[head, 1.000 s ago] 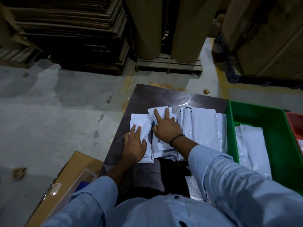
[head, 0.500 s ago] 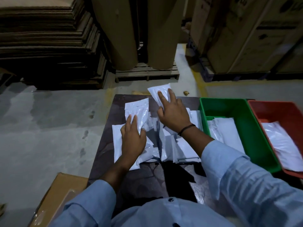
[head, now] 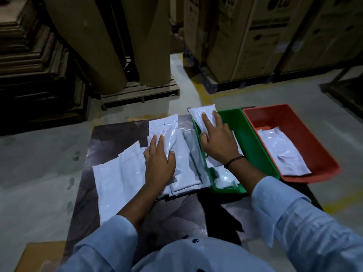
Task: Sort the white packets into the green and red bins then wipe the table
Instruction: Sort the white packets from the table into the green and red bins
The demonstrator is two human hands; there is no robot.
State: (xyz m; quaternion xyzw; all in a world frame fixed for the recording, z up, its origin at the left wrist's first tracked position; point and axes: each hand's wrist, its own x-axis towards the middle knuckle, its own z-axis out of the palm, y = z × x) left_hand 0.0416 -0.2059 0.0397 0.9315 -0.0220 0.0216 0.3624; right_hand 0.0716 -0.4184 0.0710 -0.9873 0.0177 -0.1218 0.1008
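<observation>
1. The white packets (head: 125, 173) are glossy, flat, rectangular pouches, overlapping in a loose heap across the dark table (head: 82, 193); their exact number cannot be told.
2. The left hand (head: 159, 163) lies on the heap, fingers close together, thumb pinching one packet (head: 165, 132) at its near end.
3. The right hand (head: 218, 142), fingers slightly spread, holds another packet (head: 203, 116) over the far end of the green bin (head: 253, 146).
4. The green bin holds several packets; the count is unclear.
5. The red bin (head: 306, 132), touching it on the right, holds about two overlapping packets.
6. There are two bins and two hands.
</observation>
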